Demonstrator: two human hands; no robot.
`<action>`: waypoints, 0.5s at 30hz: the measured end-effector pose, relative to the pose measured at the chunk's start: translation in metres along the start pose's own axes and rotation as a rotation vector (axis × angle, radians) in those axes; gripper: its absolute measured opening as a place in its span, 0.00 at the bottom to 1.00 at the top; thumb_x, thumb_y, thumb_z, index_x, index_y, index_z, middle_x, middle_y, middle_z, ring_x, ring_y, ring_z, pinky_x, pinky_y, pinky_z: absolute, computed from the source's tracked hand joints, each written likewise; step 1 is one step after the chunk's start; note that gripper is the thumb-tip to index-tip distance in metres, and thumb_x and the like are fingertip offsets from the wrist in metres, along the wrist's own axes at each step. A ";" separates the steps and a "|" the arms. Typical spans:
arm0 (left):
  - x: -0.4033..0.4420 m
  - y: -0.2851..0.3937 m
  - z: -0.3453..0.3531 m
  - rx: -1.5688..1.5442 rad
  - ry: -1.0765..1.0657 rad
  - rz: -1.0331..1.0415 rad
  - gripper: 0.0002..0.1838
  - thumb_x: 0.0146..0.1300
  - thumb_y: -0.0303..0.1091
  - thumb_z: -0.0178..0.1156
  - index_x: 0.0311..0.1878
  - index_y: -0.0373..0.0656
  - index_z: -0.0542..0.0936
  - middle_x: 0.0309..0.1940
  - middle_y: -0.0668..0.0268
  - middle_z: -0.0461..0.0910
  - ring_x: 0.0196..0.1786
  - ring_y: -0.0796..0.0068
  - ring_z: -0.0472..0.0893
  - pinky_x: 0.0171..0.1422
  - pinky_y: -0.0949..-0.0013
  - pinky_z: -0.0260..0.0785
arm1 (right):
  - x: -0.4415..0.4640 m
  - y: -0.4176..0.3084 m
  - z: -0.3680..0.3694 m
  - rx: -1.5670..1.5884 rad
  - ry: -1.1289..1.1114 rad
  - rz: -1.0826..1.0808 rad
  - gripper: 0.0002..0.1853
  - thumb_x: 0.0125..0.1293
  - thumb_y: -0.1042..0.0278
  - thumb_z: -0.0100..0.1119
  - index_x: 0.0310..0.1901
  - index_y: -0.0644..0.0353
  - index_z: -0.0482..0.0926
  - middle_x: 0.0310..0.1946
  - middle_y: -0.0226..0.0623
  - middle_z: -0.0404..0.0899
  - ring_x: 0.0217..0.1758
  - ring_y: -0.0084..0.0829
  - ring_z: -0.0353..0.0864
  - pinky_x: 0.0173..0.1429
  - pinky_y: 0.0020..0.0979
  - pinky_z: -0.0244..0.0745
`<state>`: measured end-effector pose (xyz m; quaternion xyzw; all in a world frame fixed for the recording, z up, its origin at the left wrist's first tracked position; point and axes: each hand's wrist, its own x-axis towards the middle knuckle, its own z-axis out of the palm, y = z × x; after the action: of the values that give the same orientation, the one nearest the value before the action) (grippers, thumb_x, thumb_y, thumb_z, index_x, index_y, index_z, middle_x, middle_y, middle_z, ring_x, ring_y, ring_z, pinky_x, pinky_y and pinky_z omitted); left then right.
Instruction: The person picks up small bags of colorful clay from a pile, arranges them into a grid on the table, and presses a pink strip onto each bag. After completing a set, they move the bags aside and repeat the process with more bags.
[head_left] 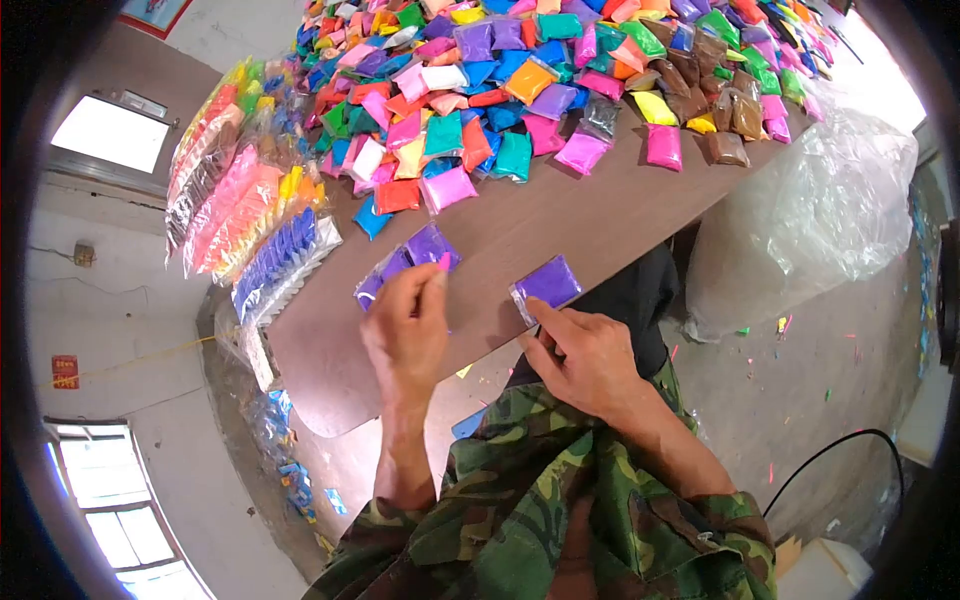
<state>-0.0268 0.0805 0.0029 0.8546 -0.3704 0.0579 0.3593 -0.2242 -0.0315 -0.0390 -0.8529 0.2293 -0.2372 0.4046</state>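
My left hand (408, 318) is closed, and the tip of a small pink piece (444, 262) pokes up from between thumb and fingers. Most of that piece is hidden by the hand. Behind the hand lie purple packets (432, 243) in clear wrap, partly covered by it. My right hand (592, 360) pinches the near left corner of another purple packet (552, 282) lying at the table's front edge. The thumb is under the corner and the index finger is over it.
A large heap of coloured packets (460, 133) covers the back of the brown table (640, 205). Bundled bags of packets (285, 250) line its left edge. A big clear plastic bag (800, 220) stands at the right. Coloured scraps litter the floor (760, 390).
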 end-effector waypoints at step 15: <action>-0.019 -0.192 -0.065 -0.149 0.350 -0.364 0.11 0.77 0.37 0.71 0.52 0.39 0.89 0.33 0.69 0.86 0.30 0.85 0.78 0.32 0.76 0.70 | 0.028 0.013 0.013 -0.347 0.115 -0.292 0.19 0.58 0.59 0.82 0.50 0.48 0.89 0.43 0.30 0.79 0.46 0.37 0.82 0.47 0.43 0.74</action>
<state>0.1002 0.2241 -0.0663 0.8554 -0.1460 0.1121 0.4842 -0.1967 -0.0478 -0.0511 -0.9189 0.1635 -0.2984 0.1997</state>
